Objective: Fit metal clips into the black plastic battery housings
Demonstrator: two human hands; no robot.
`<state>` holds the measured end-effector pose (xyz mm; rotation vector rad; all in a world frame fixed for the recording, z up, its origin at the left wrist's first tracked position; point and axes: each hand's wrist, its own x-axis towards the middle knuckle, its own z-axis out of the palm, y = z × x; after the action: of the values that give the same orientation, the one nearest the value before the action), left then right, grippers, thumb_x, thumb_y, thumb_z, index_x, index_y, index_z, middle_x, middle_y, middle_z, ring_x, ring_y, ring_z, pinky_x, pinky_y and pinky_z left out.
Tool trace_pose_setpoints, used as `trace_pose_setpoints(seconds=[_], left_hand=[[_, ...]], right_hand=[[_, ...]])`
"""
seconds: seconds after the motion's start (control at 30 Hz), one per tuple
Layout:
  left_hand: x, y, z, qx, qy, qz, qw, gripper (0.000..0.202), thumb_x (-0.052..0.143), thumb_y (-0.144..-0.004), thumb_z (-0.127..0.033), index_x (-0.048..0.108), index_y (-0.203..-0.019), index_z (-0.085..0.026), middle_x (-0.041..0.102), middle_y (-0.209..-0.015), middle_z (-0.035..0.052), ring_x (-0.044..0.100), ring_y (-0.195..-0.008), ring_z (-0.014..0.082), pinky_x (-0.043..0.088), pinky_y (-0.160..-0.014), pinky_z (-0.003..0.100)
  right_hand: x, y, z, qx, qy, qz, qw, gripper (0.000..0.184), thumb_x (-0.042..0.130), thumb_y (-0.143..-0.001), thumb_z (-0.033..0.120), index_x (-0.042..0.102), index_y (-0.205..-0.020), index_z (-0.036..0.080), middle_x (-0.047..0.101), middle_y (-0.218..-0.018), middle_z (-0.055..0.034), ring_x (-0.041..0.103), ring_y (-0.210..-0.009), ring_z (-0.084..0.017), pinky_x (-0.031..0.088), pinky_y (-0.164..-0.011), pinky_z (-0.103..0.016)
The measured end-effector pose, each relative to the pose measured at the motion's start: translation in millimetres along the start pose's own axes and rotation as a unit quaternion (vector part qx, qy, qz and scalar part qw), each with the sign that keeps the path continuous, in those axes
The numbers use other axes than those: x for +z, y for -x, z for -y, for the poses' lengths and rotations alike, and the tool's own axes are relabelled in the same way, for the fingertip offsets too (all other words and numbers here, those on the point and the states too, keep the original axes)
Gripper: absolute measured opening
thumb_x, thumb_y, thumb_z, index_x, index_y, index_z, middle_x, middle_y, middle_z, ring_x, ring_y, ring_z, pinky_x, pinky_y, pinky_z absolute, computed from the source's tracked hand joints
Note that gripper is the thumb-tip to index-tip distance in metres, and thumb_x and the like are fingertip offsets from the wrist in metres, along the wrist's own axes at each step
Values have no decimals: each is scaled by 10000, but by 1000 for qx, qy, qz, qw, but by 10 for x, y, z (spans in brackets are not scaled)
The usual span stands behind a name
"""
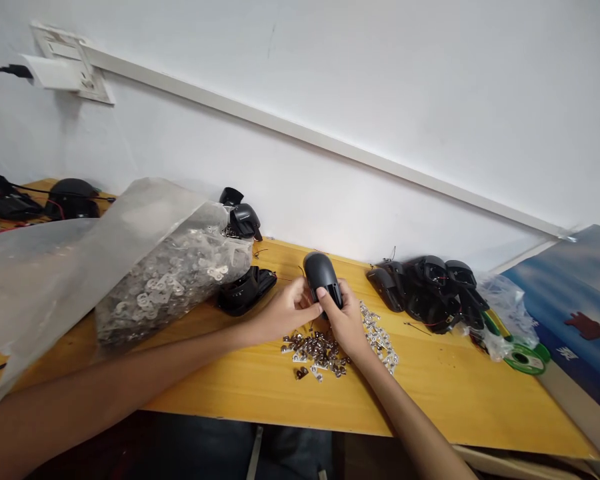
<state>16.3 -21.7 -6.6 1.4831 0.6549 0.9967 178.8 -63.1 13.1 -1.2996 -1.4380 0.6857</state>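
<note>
Both hands grip a black plastic mouse-shaped shell (321, 275) above the yellow wooden table (430, 393): the left hand (285, 310) pinches its side, the right hand (344, 320) wraps its near end. It should feel light and stiff (smooth, perhaps slippery), best held along its sides. Below lies a heap of small metal terminals (317, 353).

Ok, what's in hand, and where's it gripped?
A black plastic housing, held by both hands at its lower end: left hand on the left side, right hand on the near face. The domed top is uncovered.
</note>
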Motion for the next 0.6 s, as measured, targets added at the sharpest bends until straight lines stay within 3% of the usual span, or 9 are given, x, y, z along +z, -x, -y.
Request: trace_pose_setpoints(seconds=[0.07,0.13,0.23,0.33,0.6], left_hand=[[-4,39,8,53,-51,-77,994,495,819,-831,-336,473,-1173,-243,590,-1042,7,568,-793,134,476,-699,271],[-9,77,6,85,-99,-108,985,453,812,-850,-327,447,-1108,-256,518,-943,-36,501,-743,117,425,-660,251],[-18,121,-48,95,-108,-37,989,236,699,-951,-323,481,-981,-238,466,-818,-53,464,-703,117,391,-639,251],[-27,147,-140,112,-97,0,989,143,629,-1000,-332,554,-976,-212,519,-822,-33,496,-728,126,421,-673,260],[-32,158,-216,87,-130,-10,988,354,596,-1035,-504,608,-873,-190,566,-777,-26,508,-720,134,404,-667,256]], right_hand=[[0,3,16,-1,3,-27,1000,339,674,-945,570,637,-979,235,584,-815,9,529,-752,-193,460,-698,-315],[-8,6,19,-4,12,-40,999,348,680,-933,581,628,-975,239,573,-799,13,517,-738,-191,456,-681,-311],[-25,9,2,-16,23,-37,999,363,695,-913,588,627,-986,239,580,-801,14,516,-738,-191,456,-679,-311],[-33,8,-25,-27,30,-39,998,366,716,-892,581,619,-982,239,594,-818,13,519,-749,-190,457,-692,-312],[-42,20,-112,-27,54,-28,998,354,738,-878,555,608,-983,243,557,-784,31,487,-728,-182,432,-668,-301]])
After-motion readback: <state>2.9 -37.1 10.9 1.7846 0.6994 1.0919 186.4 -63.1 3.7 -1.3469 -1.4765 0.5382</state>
